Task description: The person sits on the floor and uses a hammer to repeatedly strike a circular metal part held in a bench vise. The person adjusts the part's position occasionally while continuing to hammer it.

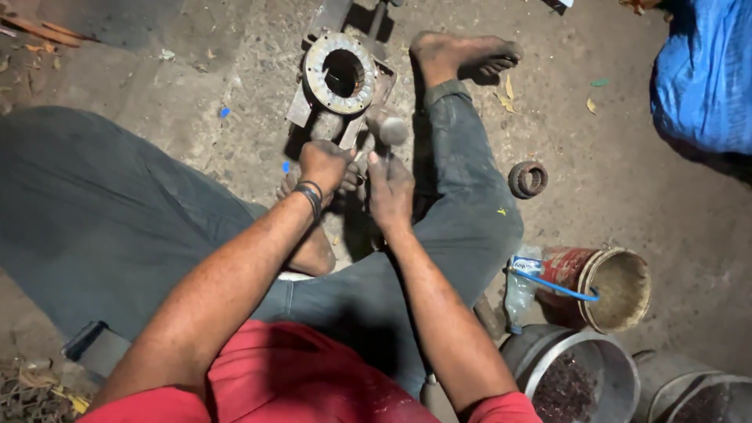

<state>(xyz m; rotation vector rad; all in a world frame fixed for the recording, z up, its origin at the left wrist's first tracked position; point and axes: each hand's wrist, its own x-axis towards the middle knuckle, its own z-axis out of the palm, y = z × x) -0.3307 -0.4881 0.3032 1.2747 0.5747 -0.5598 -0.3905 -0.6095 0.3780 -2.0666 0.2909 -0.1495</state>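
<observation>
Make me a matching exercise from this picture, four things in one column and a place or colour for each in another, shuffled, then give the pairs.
Things:
1. hammer
2. metal ring part
3. rusty coil
4. red tin

Places or colours:
A. lying alone on the ground right of the bent knee
B. on its side, open mouth showing, blue strap across it
C. gripped by the right hand
D. on the ground ahead of both hands, big round hole in the middle

Pairs: 1-C, 2-D, 3-A, 4-B
</observation>
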